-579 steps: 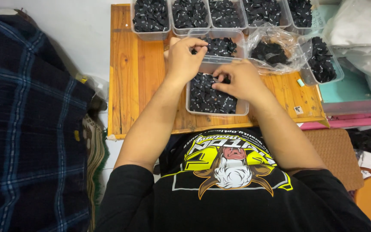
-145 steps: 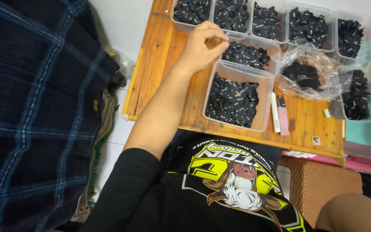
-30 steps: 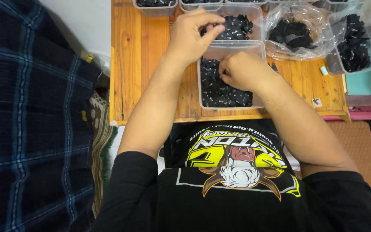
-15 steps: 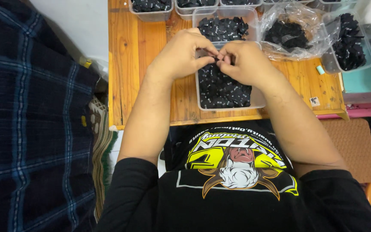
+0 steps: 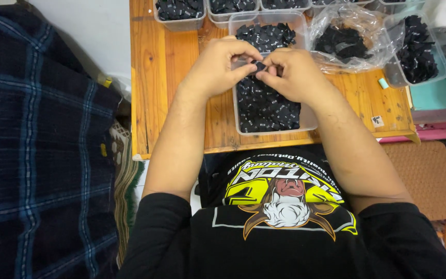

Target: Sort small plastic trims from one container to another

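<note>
Head view shows left hand (image 5: 218, 67) and right hand (image 5: 290, 75), just drawn together, now pinching one small black piece (image 5: 259, 65) above the tub (image 5: 269, 106), suggesting fingertip work has begun.

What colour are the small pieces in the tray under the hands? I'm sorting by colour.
Black, every piece in the clear tray, seen in the head view.

The light is even and soft from above. Under the left hand (image 5: 218, 67) lies a weak shadow; right of the right hand (image 5: 295, 72), the plastic bag (image 5: 352, 31) shines slightly. Everything looks sharp.
</note>
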